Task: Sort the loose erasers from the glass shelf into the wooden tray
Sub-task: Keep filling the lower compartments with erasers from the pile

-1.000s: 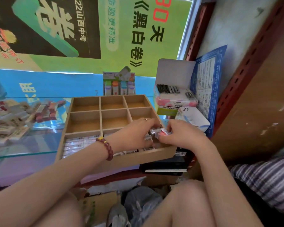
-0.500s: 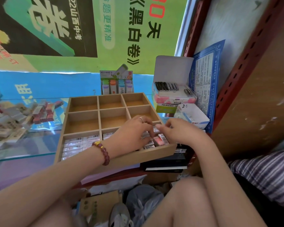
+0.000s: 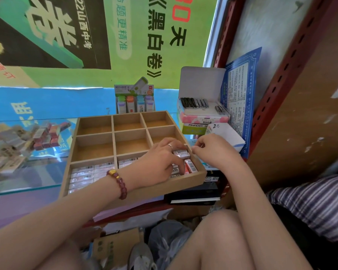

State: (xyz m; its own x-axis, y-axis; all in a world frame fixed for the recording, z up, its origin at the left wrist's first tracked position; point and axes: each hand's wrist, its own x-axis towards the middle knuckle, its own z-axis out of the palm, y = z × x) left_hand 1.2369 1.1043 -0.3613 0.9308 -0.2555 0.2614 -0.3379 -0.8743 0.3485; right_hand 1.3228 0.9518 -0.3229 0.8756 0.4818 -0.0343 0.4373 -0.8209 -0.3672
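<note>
The wooden tray point(image 3: 174, 187) has nine compartments and sits on the glass shelf point(image 3: 27, 178). Wrapped erasers point(image 3: 86, 174) fill its front left compartment, and more lie in the front middle and front right ones. My left hand point(image 3: 160, 162) reaches into the front right compartment, with fingers and thumb curled round a few erasers point(image 3: 180, 152). A pink eraser point(image 3: 190, 166) lies beside them. My right hand point(image 3: 213, 151) hovers at the tray's right rim, fingers curled, with nothing visible in it. Loose erasers point(image 3: 10, 145) are heaped on the shelf at the left.
The tray's six back compartments hold nothing. Behind it stands a display box of coloured correction tapes point(image 3: 135, 102). An open white box of dark items point(image 3: 201, 106) sits on stacked boxes at the right. A red metal rack upright point(image 3: 281, 75) borders the right side.
The wrapped erasers that both hands held above the tray have gone down into the front right compartment. My right hand has let go and drawn back to the rim.
</note>
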